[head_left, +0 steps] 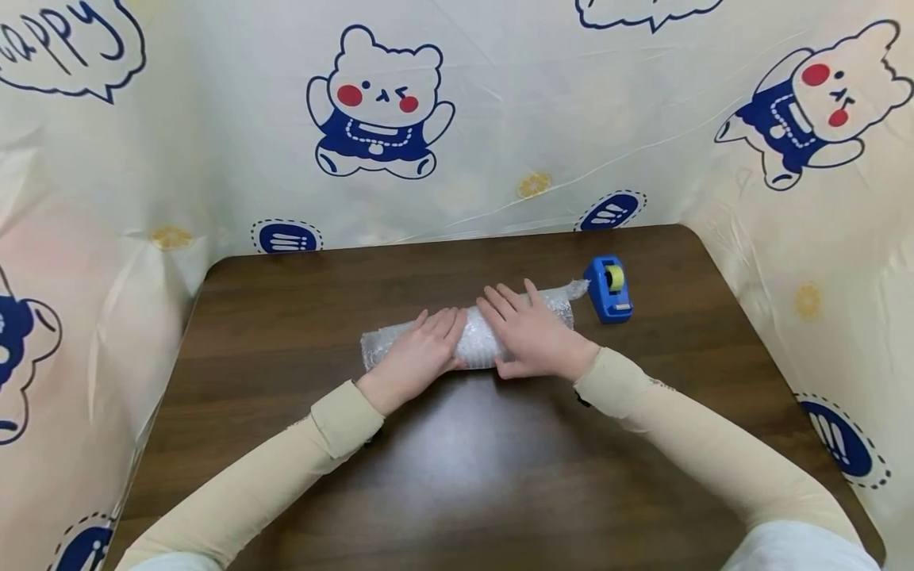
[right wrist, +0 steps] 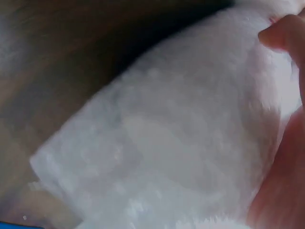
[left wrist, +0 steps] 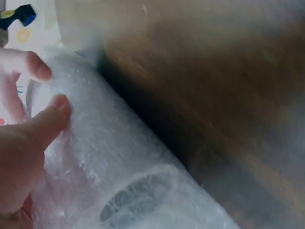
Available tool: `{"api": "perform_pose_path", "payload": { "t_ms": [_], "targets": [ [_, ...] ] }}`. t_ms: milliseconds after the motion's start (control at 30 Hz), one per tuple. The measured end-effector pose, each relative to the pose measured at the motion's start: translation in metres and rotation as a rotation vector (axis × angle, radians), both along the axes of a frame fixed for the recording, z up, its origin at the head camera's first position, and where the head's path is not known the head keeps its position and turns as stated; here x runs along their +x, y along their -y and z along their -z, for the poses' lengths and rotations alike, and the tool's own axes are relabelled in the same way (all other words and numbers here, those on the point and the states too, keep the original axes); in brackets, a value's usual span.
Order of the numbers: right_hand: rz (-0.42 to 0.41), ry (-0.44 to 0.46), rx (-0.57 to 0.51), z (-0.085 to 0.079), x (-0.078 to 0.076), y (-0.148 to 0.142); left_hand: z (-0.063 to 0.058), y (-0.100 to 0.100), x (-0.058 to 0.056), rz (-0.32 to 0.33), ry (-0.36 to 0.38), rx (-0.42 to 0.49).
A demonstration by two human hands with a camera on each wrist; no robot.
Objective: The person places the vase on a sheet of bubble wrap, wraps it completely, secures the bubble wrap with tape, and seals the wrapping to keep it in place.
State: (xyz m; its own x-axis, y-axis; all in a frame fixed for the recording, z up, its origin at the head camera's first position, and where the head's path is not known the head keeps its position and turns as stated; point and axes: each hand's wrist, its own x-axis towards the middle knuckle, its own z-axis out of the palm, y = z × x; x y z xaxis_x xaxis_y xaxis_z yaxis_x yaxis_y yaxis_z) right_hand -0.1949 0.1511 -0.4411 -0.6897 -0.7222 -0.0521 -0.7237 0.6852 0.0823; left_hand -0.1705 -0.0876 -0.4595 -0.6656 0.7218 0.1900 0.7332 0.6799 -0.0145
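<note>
A roll of clear bubble wrap [head_left: 480,341] lies across the table, with a loose twisted flap at its far right end. My left hand [head_left: 421,349] rests on its left half, fingers stretched forward over the top. On the right half lies my right hand [head_left: 534,337], fingers straight and thumb spread toward the near side. In the left wrist view, the left thumb [left wrist: 50,119] touches the bubble wrap [left wrist: 114,129], and a round end shows through the plastic. The right wrist view is blurred; the bubble wrap [right wrist: 157,138] fills it beside the right thumb [right wrist: 283,36].
A blue tape dispenser [head_left: 609,297] with a yellow-green roll stands just right of the wrap's end. The brown wooden table [head_left: 457,476] is bordered at the back and sides by a pale cartoon-print curtain [head_left: 500,119].
</note>
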Motion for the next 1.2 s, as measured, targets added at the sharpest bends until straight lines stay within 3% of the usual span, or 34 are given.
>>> {"api": "perform_pose_path", "payload": {
  "t_ms": [233,400,467,533,667,767,900,1067,1200],
  "targets": [
    [-0.016,-0.140,-0.019,0.010,0.005,0.000,0.002,0.000,-0.001,0.025,-0.013,0.009],
    [-0.033,-0.087,-0.045,0.003,0.001,0.001,-0.002,-0.001,-0.001,0.001,0.041,0.001],
    [-0.033,-0.056,-0.052,0.001,0.000,0.000,-0.004,-0.001,-0.002,-0.008,0.113,0.010],
    [-0.036,-0.031,-0.062,0.001,-0.001,0.000,-0.008,-0.002,-0.003,-0.031,0.236,0.065],
    [-0.030,-0.014,-0.077,0.003,-0.001,-0.003,-0.019,-0.002,-0.015,-0.142,0.497,0.356],
    [-0.026,-0.020,-0.076,0.004,-0.001,-0.004,-0.019,-0.003,-0.026,-0.211,0.558,0.512],
    [-0.034,-0.035,-0.076,0.006,0.000,-0.005,-0.006,-0.009,-0.030,-0.256,0.464,0.448],
    [-0.049,-0.049,-0.082,0.009,-0.002,-0.005,0.008,-0.013,-0.025,-0.264,0.253,0.177],
    [-0.052,-0.049,-0.091,0.008,-0.003,-0.005,0.014,-0.013,-0.024,-0.235,0.165,0.035]
  ]
}}
